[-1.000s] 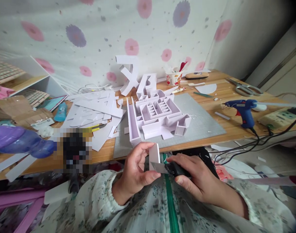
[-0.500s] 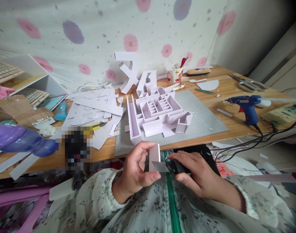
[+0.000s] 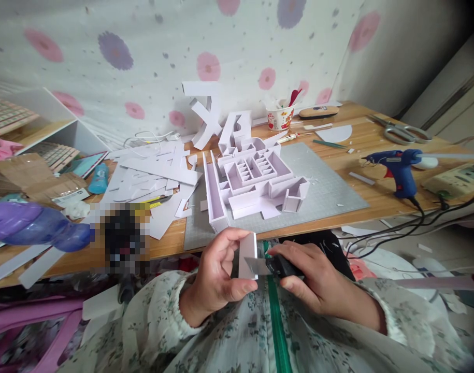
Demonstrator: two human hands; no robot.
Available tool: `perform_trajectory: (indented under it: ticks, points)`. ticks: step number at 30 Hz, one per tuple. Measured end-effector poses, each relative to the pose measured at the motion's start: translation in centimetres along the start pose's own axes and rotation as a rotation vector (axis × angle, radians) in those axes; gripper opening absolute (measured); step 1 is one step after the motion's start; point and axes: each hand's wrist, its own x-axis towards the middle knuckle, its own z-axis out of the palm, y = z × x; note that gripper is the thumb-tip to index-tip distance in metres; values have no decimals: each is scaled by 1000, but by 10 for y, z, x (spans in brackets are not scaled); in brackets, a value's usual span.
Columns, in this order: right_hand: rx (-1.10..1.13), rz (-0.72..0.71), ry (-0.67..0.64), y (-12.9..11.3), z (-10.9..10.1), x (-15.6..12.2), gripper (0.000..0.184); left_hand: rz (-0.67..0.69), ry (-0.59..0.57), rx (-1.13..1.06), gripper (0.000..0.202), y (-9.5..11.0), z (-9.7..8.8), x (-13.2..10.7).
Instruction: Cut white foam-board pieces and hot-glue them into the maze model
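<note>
Between the thumb and fingers of my left hand (image 3: 221, 274) stands a small white foam board strip (image 3: 247, 248), held upright in front of my chest. My right hand (image 3: 312, 277) is closed round the black handle of a utility knife (image 3: 285, 266). The knife's blade (image 3: 257, 266) points left and overlaps the lower part of the strip; how deep it cuts, if at all, I cannot tell. Just beyond my hands, a white foam board model (image 3: 256, 178) with several small compartments rests on the grey cutting mat (image 3: 330, 191).
Foam board offcuts (image 3: 155, 173) lie piled on the left. A blue glue gun (image 3: 402, 168) with trailing cables stands at right, near scissors (image 3: 402, 129) and a power strip (image 3: 456, 178). A paper cup (image 3: 279, 119) and white board characters (image 3: 205, 111) stand at the back.
The view has shifted very slightly. Both hands keep their grip, and the knife blade stays against the strip with hardly any movement.
</note>
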Motion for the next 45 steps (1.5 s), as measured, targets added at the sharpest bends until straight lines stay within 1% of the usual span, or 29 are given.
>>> perform_trajectory:
  ticks: [2,4,10,14,21,26,29,32,34,37,39,41,43,44,45]
  points:
    - [-8,-11,-17,-2,0,0,49,13,1,2,63,0,0,1]
    - [-5,-12,-15,-2,1,0,49,9,1,3,64,1,1,2]
    - [-16,-14,25,4,5,0,46,-15,-11,-9,64,0,0,0]
    - [0,-19,45,6,7,1,44,5,-15,-48,61,-2,-1,-1]
    - [27,-3,33,10,11,-1,42,-7,-17,-65,61,-2,-2,-3]
    - [49,12,45,13,13,0,42,15,-32,-80,61,-1,-2,-5]
    - [74,33,54,16,13,-1,40,18,-39,-49,62,0,-3,-6]
    - [172,79,112,15,12,-1,37,56,8,47,61,-1,-6,-6]
    - [315,152,160,12,13,1,36,108,63,203,60,-3,-8,-6]
    - [566,310,169,4,16,6,39,258,141,570,60,-6,-9,-4]
    - [713,417,142,-1,20,10,39,386,156,786,61,-7,-7,-2]
    - [833,507,130,-4,26,14,36,474,146,916,60,-8,-5,-1]
    - [911,575,137,-5,31,17,31,492,133,951,57,-11,-4,-1]
    - [929,602,147,-5,32,17,29,458,117,929,58,-12,-5,-2]
    - [932,622,152,-4,32,18,27,394,94,870,63,-14,-5,-2]
